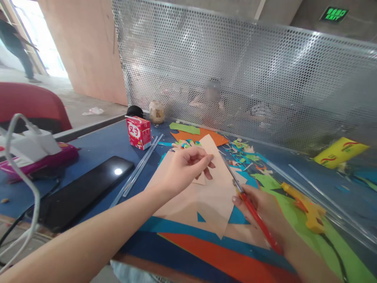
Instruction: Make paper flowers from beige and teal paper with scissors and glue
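The left hand (184, 167) pinches the peach paper (212, 188) between thumb and curled fingers (203, 161), holding a small folded flap just under the fingertips. The right hand (259, 208) is clenched around a red-handled tool (256, 216), probably a knife or pen, though its tip is too small to tell; the tip meets the paper's right edge, just beside the left fingers.

The risk, as I judge it, is that the tip runs close to the left fingertips; a slip along the edge could nick them or tear the sheet, since the paper lies loose on layered blue and orange sheets that may slide.

Beyond the fingers the blue surface (100, 145) carries coloured scraps (244, 153), a red carton (138, 132), a jar (156, 112), clear rods (138, 171), a black phone (82, 190) and a yellow glue gun (306, 206). A perforated metal screen (250, 78) backs it, with a person blurred behind.
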`<state>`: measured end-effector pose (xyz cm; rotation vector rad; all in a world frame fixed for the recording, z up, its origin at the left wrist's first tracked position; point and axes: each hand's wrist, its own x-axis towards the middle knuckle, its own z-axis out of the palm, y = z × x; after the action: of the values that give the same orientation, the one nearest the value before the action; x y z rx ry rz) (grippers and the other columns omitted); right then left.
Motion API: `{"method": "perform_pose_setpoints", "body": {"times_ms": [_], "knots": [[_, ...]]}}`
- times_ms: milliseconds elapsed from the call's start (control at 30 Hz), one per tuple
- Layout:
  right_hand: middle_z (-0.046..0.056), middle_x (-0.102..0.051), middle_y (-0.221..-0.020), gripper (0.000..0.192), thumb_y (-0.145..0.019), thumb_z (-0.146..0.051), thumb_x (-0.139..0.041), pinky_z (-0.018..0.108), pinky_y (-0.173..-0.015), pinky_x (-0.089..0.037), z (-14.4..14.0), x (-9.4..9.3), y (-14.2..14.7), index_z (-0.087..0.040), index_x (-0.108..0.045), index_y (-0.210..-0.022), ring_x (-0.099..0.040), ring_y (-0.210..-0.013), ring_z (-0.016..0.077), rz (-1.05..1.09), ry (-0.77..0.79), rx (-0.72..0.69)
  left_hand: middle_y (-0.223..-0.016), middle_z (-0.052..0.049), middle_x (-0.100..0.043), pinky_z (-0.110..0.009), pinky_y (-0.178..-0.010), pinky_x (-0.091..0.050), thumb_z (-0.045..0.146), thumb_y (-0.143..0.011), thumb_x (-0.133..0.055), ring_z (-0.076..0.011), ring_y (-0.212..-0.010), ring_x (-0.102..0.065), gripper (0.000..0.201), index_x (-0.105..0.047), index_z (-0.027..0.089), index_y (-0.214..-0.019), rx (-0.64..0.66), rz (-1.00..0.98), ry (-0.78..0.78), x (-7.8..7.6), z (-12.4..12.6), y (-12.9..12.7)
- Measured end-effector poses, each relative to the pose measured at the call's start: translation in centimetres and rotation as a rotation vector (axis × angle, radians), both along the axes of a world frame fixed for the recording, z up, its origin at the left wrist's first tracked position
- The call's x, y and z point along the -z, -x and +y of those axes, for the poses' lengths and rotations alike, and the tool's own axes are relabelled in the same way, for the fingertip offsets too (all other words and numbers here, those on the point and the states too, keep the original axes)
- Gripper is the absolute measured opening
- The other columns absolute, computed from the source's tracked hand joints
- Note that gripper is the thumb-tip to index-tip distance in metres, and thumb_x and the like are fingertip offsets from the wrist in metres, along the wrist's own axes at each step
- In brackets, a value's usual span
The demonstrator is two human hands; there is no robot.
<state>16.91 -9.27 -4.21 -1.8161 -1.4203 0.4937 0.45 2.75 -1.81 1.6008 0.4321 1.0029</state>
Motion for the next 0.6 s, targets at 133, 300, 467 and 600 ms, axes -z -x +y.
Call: {"method": "perform_pose_setpoints", "body": {"times_ms": [133,300,467,600], "knots": [[-0.007,-0.032,-0.053,0.032,-0.072,-0.046,-0.058,0.023,-0.044,-0.025,0.04,0.03,-0.39,-0.022,-0.041,-0.061,-0.031,-0.048,0.0103,-0.011,0.060,-0.045,-0.058,0.000,-0.061,-0.019,-0.044,-0.037,0.030,-0.083,-0.056,-0.0065,-0.046,-0.055,0.022,-0.059,0.013,-0.068,-0.022,0.006,-0.014,0.01,0.08,0.08],[-0.007,-0.029,-0.056,0.033,-0.075,-0.042,-0.057,0.023,-0.046,-0.024,0.10,-0.12,-0.62,-0.022,-0.036,-0.060,-0.029,-0.051,0.0103,-0.007,0.110,-0.079,-0.056,0.000,-0.061,-0.019,-0.044,-0.038,0.030,-0.082,-0.056,-0.0063,-0.045,-0.054,0.023,-0.060,0.014,-0.067,-0.041,0.033,-0.023,-0.04,0.18,0.09],[-0.007,-0.027,-0.055,0.037,-0.073,-0.039,-0.060,0.023,-0.045,-0.024,0.10,-0.44,-0.33,-0.022,-0.032,-0.058,-0.028,-0.050,0.0096,0.010,0.092,-0.074,-0.053,-0.001,-0.062,-0.020,-0.043,-0.038,0.034,-0.082,-0.055,-0.0075,-0.043,-0.052,0.025,-0.061,0.014,-0.068,-0.067,0.051,-0.034,0.26,0.48,0.02],[-0.008,-0.024,-0.056,0.040,-0.073,-0.043,-0.059,0.023,-0.045,-0.022,0.17,-0.33,-0.33,-0.022,-0.029,-0.058,-0.025,-0.051,0.0095,0.023,0.096,-0.068,-0.053,-0.001,-0.062,-0.020,-0.043,-0.039,0.035,-0.082,-0.056,-0.0076,-0.043,-0.051,0.026,-0.061,0.014,-0.068,-0.080,0.063,-0.045,0.47,0.68,0.04]]}}
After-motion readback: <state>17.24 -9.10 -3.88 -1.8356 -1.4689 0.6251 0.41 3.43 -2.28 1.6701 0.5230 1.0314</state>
